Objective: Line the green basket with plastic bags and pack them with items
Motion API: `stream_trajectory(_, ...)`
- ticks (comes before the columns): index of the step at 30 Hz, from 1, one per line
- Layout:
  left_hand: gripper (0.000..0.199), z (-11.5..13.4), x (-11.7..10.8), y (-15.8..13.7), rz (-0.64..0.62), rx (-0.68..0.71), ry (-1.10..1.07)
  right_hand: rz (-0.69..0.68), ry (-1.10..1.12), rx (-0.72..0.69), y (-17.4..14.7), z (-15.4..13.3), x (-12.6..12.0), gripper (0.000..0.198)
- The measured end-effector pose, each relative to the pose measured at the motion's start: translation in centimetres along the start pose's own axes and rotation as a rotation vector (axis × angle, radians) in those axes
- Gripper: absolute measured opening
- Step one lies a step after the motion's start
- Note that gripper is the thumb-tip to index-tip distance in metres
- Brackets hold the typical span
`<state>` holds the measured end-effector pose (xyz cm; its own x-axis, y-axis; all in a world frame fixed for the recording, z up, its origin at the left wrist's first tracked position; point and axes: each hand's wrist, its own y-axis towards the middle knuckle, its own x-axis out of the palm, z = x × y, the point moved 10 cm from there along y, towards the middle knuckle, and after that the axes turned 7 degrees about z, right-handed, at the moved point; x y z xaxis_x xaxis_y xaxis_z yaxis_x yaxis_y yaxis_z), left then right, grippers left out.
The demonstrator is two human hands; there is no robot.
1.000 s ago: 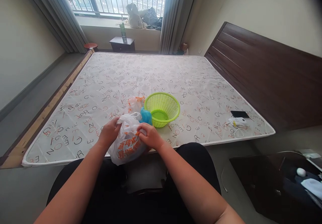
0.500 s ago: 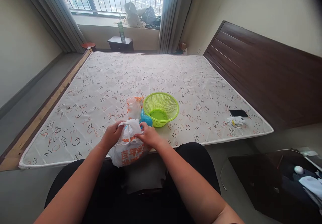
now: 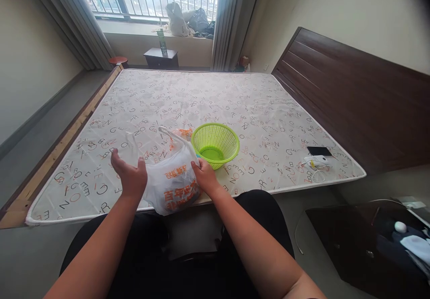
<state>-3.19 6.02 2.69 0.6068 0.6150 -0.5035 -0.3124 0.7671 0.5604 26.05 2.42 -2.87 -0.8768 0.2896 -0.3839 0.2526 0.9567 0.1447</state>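
Note:
A white plastic bag with orange print sits at the mattress's front edge, its handles loose and standing up. My left hand is open at the bag's left side, fingers spread near one handle. On the right side, my right hand pinches the edge of the bag. Just behind the bag stands a green plastic basket, with nothing seen inside. Another bag with orange print lies behind, mostly hidden. What the front bag contains cannot be made out.
The bare mattress spreads out ahead, with a dark headboard on the right. A black phone and a white device with a cable lie near its right edge. A dark cabinet stands at lower right.
The bag's gathered top has come open and its handles now stand apart. My left hand has let go and moved left; my right hand has shifted slightly right. The blue bag is now almost hidden.

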Motion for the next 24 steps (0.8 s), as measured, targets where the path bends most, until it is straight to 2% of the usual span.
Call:
stream_trajectory(2, 0.067, 2.9, 0.1, -1.0, -0.038, 0.194, 0.023, -0.022, -0.016, -0.027, -0.2, -0.3, 0.4, 0.035)
stream_trajectory(4, 0.039, 5.4, 2.0, -2.8, -0.224, 0.368, -0.004, -0.056, -0.036, -0.062, -0.5, -0.8, 1.0, 0.038)
stream_trajectory(6, 0.019, 6.6, 3.6, -4.5, -0.361, 0.462, 0.017, -0.088, -0.030, -0.113, -0.9, -1.5, 1.4, 0.037)
stream_trajectory(8, 0.019, 6.8, 4.6, -5.5, -0.408, 0.492, 0.082, -0.101, -0.010, -0.150, -1.1, -2.1, 1.6, 0.036)
stream_trajectory(12, 0.027, 6.2, 6.0, -7.1, -0.520, 0.493, 0.087, -0.099, -0.017, -0.148, -1.3, -2.2, 1.4, 0.037)
stream_trajectory(15, 0.030, 5.2, 7.3, -8.1, -0.632, 0.416, 0.066, -0.105, 0.036, -0.155, -1.4, -2.5, 1.3, 0.036)
stream_trajectory(20, 0.037, 4.2, 8.3, -7.9, -0.644, 0.317, 0.027, -0.153, 0.184, -0.203, -1.7, -3.6, 1.5, 0.038)
stream_trajectory(24, 0.037, 1.9, 8.5, -7.6, -0.707, 0.143, 0.005, -0.198, 0.196, -0.204, -1.9, -4.0, 1.7, 0.041)
